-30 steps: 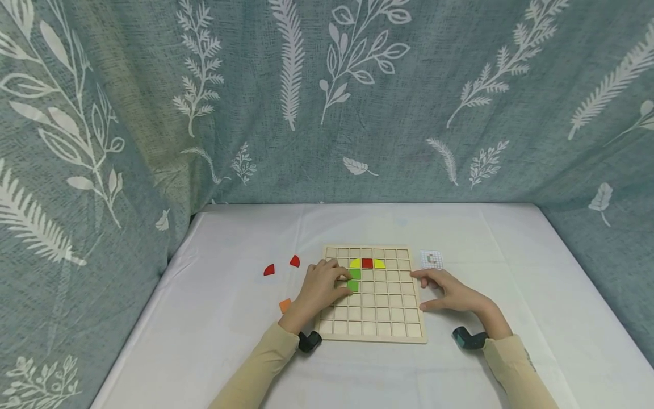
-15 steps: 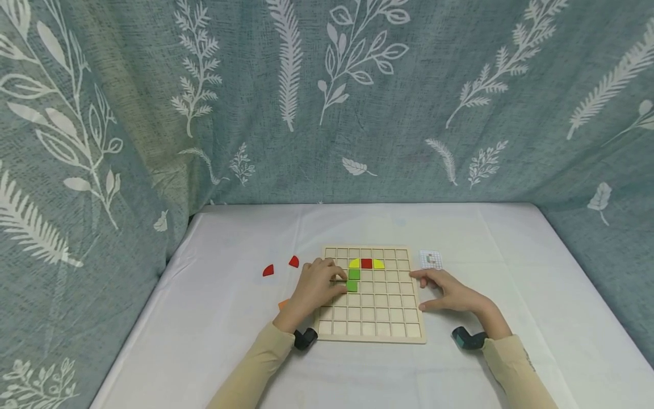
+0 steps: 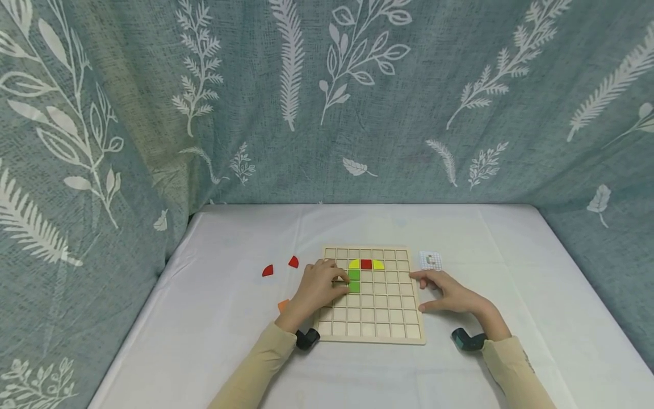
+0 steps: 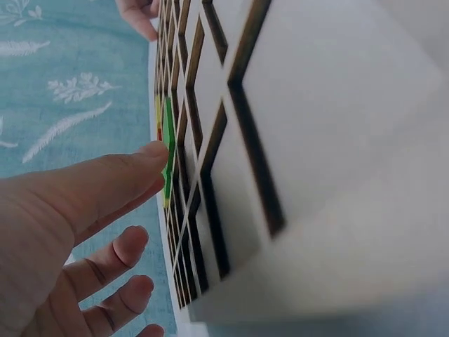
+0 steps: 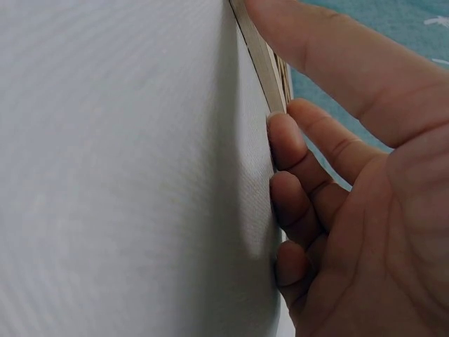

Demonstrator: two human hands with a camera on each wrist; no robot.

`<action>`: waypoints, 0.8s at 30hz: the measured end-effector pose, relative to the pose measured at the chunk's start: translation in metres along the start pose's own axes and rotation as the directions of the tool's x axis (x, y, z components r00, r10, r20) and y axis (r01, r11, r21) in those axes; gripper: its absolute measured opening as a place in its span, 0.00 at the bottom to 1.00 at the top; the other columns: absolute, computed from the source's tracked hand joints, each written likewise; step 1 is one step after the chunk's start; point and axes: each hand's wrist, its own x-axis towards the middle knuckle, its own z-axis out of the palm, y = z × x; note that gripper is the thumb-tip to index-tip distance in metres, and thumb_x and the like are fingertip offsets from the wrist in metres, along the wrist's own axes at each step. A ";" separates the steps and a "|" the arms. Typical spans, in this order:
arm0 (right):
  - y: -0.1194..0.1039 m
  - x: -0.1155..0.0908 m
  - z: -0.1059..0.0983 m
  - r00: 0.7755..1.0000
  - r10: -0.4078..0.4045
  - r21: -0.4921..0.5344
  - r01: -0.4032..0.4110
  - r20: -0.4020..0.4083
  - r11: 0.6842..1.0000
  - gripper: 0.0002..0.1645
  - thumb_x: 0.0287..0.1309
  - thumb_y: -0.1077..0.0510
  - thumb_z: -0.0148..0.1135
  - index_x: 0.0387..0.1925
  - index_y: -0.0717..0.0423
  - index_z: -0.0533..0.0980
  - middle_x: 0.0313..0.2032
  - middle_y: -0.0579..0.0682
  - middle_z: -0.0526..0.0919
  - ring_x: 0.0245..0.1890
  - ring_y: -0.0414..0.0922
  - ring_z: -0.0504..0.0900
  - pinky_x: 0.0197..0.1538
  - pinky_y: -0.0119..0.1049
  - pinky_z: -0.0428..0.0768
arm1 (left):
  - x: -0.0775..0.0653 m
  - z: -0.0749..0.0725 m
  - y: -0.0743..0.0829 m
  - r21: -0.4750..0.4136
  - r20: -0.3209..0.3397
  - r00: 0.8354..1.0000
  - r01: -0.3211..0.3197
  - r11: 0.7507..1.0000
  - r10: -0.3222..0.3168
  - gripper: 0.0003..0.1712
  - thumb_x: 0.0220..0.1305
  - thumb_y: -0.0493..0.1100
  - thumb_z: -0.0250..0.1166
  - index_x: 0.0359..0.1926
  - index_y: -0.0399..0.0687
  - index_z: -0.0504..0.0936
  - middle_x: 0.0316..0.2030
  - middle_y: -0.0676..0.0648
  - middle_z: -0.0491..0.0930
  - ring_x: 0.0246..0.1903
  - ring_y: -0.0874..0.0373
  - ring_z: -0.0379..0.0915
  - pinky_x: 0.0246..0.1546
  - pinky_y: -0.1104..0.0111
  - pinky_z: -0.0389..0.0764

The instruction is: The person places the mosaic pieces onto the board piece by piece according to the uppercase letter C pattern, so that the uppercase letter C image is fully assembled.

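Head view shows the left hand point(image 3: 318, 286), thumb and index fingertip touching the nearer green square tile point(image 3: 355, 287) on the wooden grid board point(image 3: 368, 329); whether they pinch it, I cannot tell. The right hand point(image 3: 451, 292) touches the board's right edge, thumb and index apart. Uneven pushing from the left fingertips could, I think, turn this tile crooked or disturb the farther green square tile point(image 3: 355, 275).

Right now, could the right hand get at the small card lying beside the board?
Probably yes. The card lies on the table just beyond the right hand, with nothing visible between them. The hand is at the edge of the board, so it would likely need to leave that.
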 end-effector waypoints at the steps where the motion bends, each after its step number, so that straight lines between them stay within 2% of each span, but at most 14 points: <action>1: 0.000 0.000 0.000 1.000 0.001 0.001 -0.001 -0.001 1.000 0.42 0.41 0.54 0.74 0.59 0.63 0.67 0.35 0.50 0.69 0.37 0.44 0.64 0.43 0.31 0.64 | -0.001 -0.001 -0.001 -0.002 -0.005 1.000 0.007 1.000 -0.007 0.07 0.50 0.49 0.70 0.33 0.57 0.85 0.28 0.54 0.74 0.31 0.59 0.64 0.37 0.60 0.64; 9: -0.002 0.000 0.001 1.000 -0.017 0.007 0.017 -0.001 1.000 0.42 0.41 0.57 0.74 0.59 0.65 0.67 0.35 0.50 0.69 0.36 0.46 0.64 0.42 0.31 0.64 | -0.010 -0.011 -0.017 -0.007 -0.072 0.996 0.061 0.998 -0.061 0.09 0.48 0.48 0.72 0.33 0.55 0.86 0.25 0.53 0.73 0.27 0.60 0.61 0.32 0.64 0.63; 14: -0.003 0.001 0.000 1.000 0.017 -0.008 -0.017 0.001 1.000 0.42 0.41 0.58 0.74 0.59 0.64 0.67 0.35 0.51 0.69 0.37 0.45 0.64 0.43 0.31 0.64 | -0.018 -0.019 -0.031 -0.006 -0.104 0.989 0.107 0.994 -0.107 0.10 0.48 0.48 0.72 0.33 0.55 0.85 0.26 0.53 0.74 0.29 0.59 0.65 0.33 0.61 0.65; 18: -0.017 0.001 -0.002 0.999 0.045 -0.008 -0.045 -0.001 0.999 0.41 0.41 0.61 0.73 0.58 0.67 0.67 0.35 0.54 0.70 0.37 0.49 0.64 0.43 0.33 0.64 | -0.025 -0.027 -0.043 0.008 -0.116 0.982 0.150 0.989 -0.148 0.10 0.48 0.49 0.72 0.34 0.56 0.85 0.26 0.52 0.74 0.31 0.57 0.66 0.35 0.58 0.67; 21: -0.015 0.001 -0.002 0.999 0.051 -0.007 -0.051 0.003 0.999 0.42 0.41 0.58 0.74 0.58 0.66 0.67 0.35 0.52 0.69 0.37 0.47 0.64 0.43 0.32 0.64 | -0.029 -0.033 -0.052 0.012 -0.127 0.978 0.166 0.986 -0.163 0.10 0.48 0.48 0.72 0.35 0.55 0.85 0.26 0.52 0.74 0.30 0.56 0.67 0.35 0.56 0.68; 24: -0.002 0.001 -0.001 0.999 0.045 -0.008 -0.045 0.004 0.999 0.42 0.41 0.54 0.74 0.59 0.62 0.67 0.35 0.49 0.69 0.38 0.43 0.64 0.44 0.31 0.64 | -0.033 -0.039 -0.062 0.007 -0.135 0.974 0.186 0.982 -0.184 0.11 0.49 0.48 0.72 0.36 0.55 0.85 0.27 0.52 0.74 0.31 0.55 0.68 0.37 0.54 0.68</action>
